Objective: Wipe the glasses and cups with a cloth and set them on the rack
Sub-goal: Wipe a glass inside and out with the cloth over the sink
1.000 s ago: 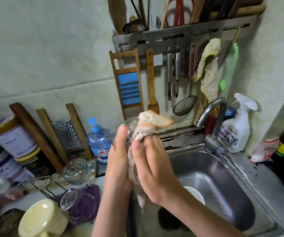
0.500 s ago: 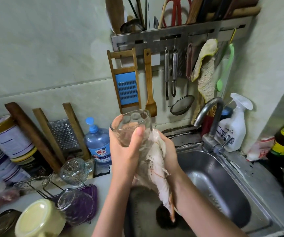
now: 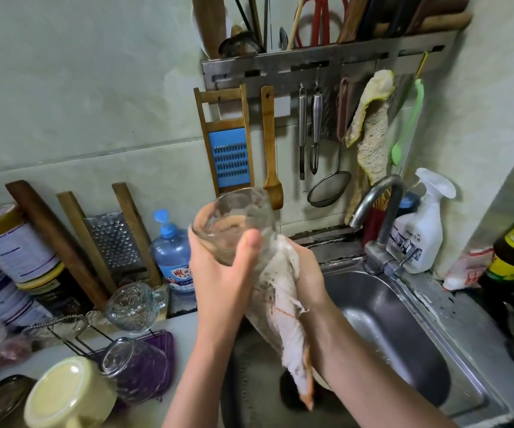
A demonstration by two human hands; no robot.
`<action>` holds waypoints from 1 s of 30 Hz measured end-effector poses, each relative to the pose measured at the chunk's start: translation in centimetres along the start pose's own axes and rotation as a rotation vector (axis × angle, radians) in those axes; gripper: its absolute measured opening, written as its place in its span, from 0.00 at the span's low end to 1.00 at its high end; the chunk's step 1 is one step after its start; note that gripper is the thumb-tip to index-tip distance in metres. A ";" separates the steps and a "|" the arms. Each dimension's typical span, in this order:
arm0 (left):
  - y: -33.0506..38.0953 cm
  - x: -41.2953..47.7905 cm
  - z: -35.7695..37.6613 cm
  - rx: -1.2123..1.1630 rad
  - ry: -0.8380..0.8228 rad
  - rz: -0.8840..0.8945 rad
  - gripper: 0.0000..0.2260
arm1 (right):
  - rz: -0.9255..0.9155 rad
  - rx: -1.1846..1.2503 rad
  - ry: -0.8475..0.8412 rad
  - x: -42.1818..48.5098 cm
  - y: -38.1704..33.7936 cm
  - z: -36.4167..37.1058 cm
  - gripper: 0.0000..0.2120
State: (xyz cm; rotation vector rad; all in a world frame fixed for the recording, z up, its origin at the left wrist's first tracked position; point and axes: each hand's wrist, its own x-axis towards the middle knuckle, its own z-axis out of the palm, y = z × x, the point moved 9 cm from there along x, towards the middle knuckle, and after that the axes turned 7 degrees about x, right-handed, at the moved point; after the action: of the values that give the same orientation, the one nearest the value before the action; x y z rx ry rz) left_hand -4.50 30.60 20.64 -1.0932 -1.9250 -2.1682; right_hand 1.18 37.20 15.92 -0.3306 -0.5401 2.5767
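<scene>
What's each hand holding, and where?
Left hand grips the glass round its side, below the rim. Right hand holds the cloth, bunched against the glass's lower end.

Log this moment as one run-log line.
left hand: grips glass | right hand: holds cloth against glass | where: above sink | stage: wiping, not yet racked

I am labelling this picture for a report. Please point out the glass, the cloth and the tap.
glass [image 3: 232, 216]: head view, on its clear wall above the thumb.
cloth [image 3: 282, 299]: head view, on the middle of the hanging part.
tap [image 3: 385, 183]: head view, on the top of the curved spout.
</scene>
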 end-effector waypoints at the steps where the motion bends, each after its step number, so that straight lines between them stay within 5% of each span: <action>1: 0.2 -0.4 0.2 0.002 -0.011 0.000 0.24 | -0.014 -0.017 0.030 0.1 0.3 -0.3 0.24; 8: -0.3 -0.9 -1.5 -0.036 0.032 -0.032 0.36 | 0.065 -0.111 0.061 -0.8 0.8 -0.5 0.22; 12: -0.8 -0.4 -2.4 0.024 0.052 -0.017 0.31 | 0.043 -0.272 0.245 -1.0 -0.2 -2.1 0.23; 16: -1.6 -0.7 -2.2 0.026 0.014 -0.074 0.31 | -0.047 -0.337 0.028 -2.2 -0.7 1.6 0.21; 22: -0.9 -0.9 -1.2 -0.001 -0.169 -0.103 0.35 | -0.360 -0.785 -0.116 -1.6 -3.4 4.0 0.26; 26: -1.0 -1.6 -0.2 -0.143 -0.305 -0.230 0.47 | -0.115 -0.497 -0.182 0.8 -3.6 4.1 0.40; 30: -2.0 -2.0 0.5 -0.259 -0.357 -0.399 0.34 | 0.029 -0.349 -0.248 1.7 -2.5 3.4 0.41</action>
State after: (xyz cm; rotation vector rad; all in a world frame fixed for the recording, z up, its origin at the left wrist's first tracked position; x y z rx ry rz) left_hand -3.70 30.74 17.94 -1.3073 -2.2149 -2.6467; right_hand -0.41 39.00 19.78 -0.1326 -1.0876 2.5602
